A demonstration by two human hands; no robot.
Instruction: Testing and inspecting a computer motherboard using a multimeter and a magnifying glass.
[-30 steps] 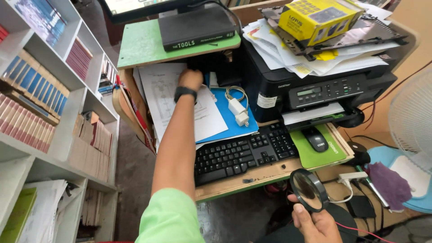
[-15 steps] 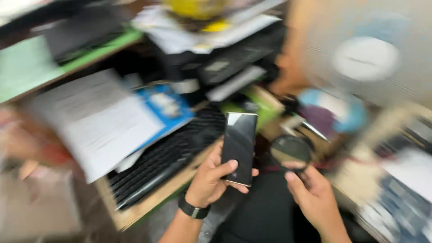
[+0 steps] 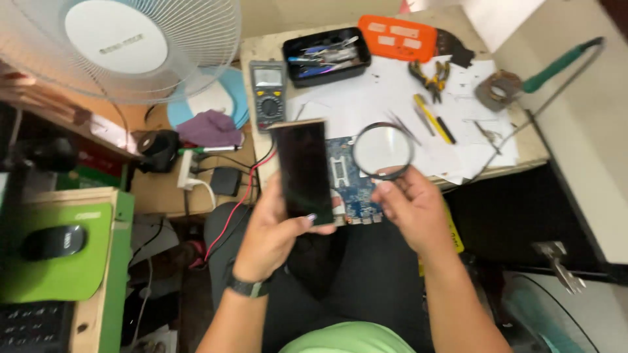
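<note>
My left hand (image 3: 278,232) grips a dark smartphone (image 3: 303,168) upright over my lap, screen black. My right hand (image 3: 413,208) holds a round magnifying glass (image 3: 383,150) just right of the phone. Behind both lies a blue circuit board (image 3: 351,180) at the near edge of the workbench (image 3: 523,153). A black watch sits on my left wrist.
On the bench are a black tool tray (image 3: 326,55), an orange case (image 3: 398,37), a multimeter (image 3: 267,95), pliers (image 3: 428,73) and a soldering iron (image 3: 556,62). A fan (image 3: 124,46) stands at upper left. A mouse (image 3: 53,240) rests on a green pad at left.
My view has swung from the keyboard desk to the workbench. My left hand, earlier reaching onto the desk, now holds the phone. The magnifying glass is raised beside it.
</note>
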